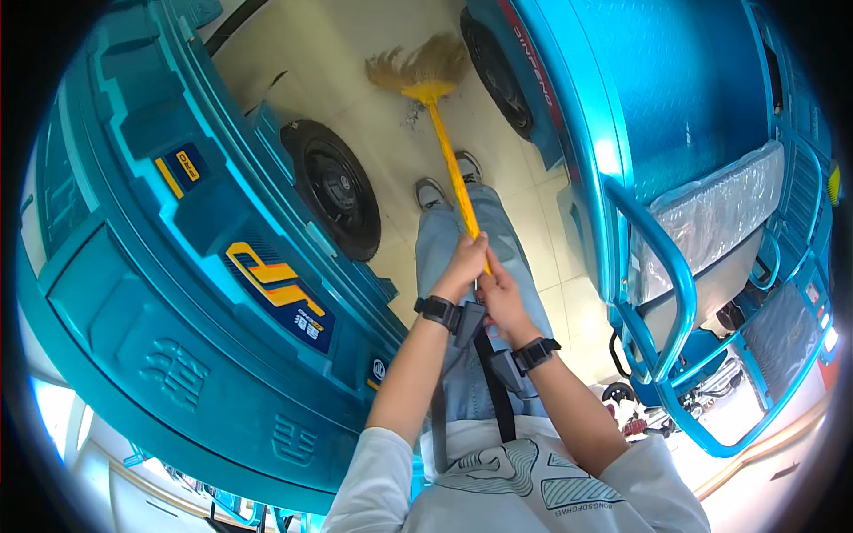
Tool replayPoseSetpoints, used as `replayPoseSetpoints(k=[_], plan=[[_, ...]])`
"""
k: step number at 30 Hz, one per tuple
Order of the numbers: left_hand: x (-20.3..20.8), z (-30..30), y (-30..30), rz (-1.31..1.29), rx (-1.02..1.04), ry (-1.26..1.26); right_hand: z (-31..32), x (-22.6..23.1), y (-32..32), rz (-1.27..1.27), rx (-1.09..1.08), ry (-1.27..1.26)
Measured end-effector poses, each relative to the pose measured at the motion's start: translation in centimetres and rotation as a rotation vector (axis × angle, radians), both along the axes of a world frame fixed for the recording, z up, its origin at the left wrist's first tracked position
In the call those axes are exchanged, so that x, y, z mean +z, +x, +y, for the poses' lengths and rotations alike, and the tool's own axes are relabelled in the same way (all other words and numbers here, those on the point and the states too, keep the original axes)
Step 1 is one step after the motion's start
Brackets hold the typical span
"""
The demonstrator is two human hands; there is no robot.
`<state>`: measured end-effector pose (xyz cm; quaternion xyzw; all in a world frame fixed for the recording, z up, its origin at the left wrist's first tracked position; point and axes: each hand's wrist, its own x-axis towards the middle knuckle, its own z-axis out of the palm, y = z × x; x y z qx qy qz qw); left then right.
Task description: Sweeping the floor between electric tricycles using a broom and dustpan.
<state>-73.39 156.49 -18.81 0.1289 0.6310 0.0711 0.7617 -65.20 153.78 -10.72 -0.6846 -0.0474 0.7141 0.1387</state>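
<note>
Broom [451, 160] reaches beyond your shoes [431, 194]; your left hand [464, 266] and right hand [506, 302] grasp its handle [464, 205], fingers [499, 269] wrapped close together, seemingly for steady control.

The broom [451, 162] is yellow with tan bristles [428, 64]; left of it, one vehicle [93, 289] is teal; right of it, another vehicle [697, 84] is shiny blue.

Teal vehicle body [124, 311] left of hands [466, 264], black wheel [342, 191] ahead-left, blue vehicle [693, 89] right, plastic-wrapped cushion [711, 213] ahead-right
</note>
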Motion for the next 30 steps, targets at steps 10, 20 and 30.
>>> replayPoseSetpoints(k=[10, 20, 30], plan=[[10.4, -4.0, -2.4, -0.067, 0.062, -0.12, -2.4, 10.1, -1.2, 0.175, -0.189, -0.177], [4.2, -4.6, -2.8, 0.021, -0.237, 0.135, -3.1, 7.1, -3.3, 0.147, -0.296, -0.135], [8.2, -9.5, -2.4, 0.046, -0.156, 0.109, -6.7, 10.9, -2.6, 0.208, -0.307, -0.215]])
